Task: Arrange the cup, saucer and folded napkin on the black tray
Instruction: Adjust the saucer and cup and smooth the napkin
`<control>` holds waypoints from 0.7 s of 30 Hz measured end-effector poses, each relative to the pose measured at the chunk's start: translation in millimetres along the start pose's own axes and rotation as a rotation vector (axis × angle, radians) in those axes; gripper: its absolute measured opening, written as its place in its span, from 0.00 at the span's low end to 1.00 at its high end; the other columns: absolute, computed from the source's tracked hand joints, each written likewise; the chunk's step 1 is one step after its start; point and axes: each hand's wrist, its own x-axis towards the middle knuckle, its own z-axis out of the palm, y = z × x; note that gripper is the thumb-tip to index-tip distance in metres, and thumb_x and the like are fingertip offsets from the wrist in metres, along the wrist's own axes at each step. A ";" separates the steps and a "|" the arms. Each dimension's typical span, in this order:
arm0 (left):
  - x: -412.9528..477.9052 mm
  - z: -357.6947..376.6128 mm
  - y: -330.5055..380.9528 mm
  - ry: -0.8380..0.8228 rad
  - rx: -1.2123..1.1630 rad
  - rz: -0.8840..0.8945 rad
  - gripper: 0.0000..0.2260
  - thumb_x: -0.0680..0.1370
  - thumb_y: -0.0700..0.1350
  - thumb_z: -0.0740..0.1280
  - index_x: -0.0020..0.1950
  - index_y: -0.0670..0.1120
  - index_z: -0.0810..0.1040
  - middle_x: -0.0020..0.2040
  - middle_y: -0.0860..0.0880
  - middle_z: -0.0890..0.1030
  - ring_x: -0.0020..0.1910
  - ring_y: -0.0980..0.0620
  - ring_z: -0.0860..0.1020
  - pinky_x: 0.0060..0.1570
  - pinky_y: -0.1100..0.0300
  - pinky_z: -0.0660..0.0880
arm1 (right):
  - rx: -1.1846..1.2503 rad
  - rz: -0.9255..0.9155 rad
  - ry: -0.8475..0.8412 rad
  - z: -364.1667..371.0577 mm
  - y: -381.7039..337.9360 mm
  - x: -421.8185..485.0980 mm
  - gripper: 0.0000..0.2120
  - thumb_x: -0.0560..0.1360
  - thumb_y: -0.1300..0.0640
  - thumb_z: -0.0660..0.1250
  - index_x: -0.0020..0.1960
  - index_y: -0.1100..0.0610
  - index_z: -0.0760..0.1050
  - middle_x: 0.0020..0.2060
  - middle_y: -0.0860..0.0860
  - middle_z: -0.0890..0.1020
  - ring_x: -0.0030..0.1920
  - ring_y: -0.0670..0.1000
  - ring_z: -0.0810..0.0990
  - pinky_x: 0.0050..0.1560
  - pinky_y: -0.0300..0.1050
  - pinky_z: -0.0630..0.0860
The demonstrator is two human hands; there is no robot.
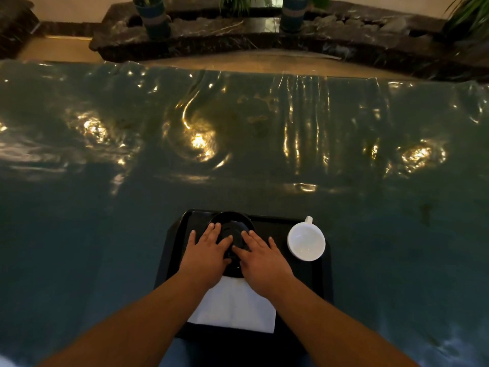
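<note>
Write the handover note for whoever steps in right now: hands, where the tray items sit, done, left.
Left hand and right hand: both flat, palms down on the black saucer, fingers spread, gripping nothing.
Saucer sits on the black tray, left of centre, overlapping the far edge of the white napkin.
White cup stands upright and empty on the tray's right side, apart from the saucer.
Done: all three are on the tray.
Left: probably set the cup on the saucer and square up the napkin.

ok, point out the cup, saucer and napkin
white cup [306, 241], head view, inside of bowl
black saucer [232, 221], head view, far rim
white folded napkin [235, 305], head view, centre of top fold
</note>
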 end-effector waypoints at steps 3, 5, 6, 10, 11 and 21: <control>0.7 -0.2 4.4 -0.004 -0.007 0.003 0.28 0.84 0.57 0.60 0.82 0.57 0.54 0.85 0.45 0.45 0.83 0.46 0.41 0.79 0.37 0.44 | 0.000 -0.001 0.019 0.7 4.3 -3.6 0.25 0.86 0.48 0.55 0.82 0.42 0.58 0.85 0.51 0.47 0.83 0.53 0.42 0.80 0.66 0.45; 1.6 -0.2 7.3 -0.001 -0.009 0.007 0.28 0.84 0.57 0.60 0.82 0.57 0.55 0.85 0.45 0.45 0.83 0.47 0.41 0.79 0.37 0.43 | -0.002 -0.004 0.029 0.7 7.1 -5.8 0.25 0.86 0.48 0.55 0.82 0.43 0.58 0.85 0.52 0.48 0.83 0.53 0.42 0.80 0.66 0.45; 2.0 -0.7 8.9 -0.002 -0.009 0.011 0.28 0.84 0.57 0.59 0.82 0.57 0.55 0.85 0.45 0.45 0.83 0.47 0.41 0.79 0.37 0.44 | -0.005 -0.002 0.031 0.5 8.2 -6.9 0.25 0.86 0.48 0.56 0.82 0.43 0.58 0.85 0.52 0.48 0.83 0.53 0.42 0.80 0.65 0.45; 3.0 -1.8 14.7 -0.015 -0.013 0.036 0.27 0.84 0.57 0.59 0.82 0.57 0.55 0.85 0.45 0.45 0.83 0.47 0.41 0.79 0.37 0.44 | -0.010 0.002 0.032 0.7 13.5 -10.7 0.25 0.86 0.48 0.55 0.82 0.42 0.58 0.85 0.51 0.48 0.83 0.53 0.43 0.80 0.64 0.45; 3.2 -1.7 16.2 -0.010 -0.011 0.036 0.27 0.84 0.57 0.59 0.82 0.57 0.55 0.85 0.45 0.45 0.83 0.47 0.41 0.79 0.37 0.44 | -0.009 0.003 0.035 1.0 14.7 -11.7 0.25 0.86 0.48 0.55 0.82 0.42 0.58 0.85 0.51 0.48 0.83 0.53 0.43 0.80 0.64 0.46; 4.2 -6.0 31.0 0.004 0.029 0.028 0.26 0.84 0.57 0.60 0.81 0.56 0.57 0.85 0.43 0.48 0.83 0.45 0.44 0.79 0.37 0.44 | 0.009 0.021 0.016 -4.1 17.3 -16.9 0.26 0.85 0.50 0.58 0.82 0.44 0.59 0.84 0.52 0.49 0.83 0.54 0.44 0.79 0.64 0.49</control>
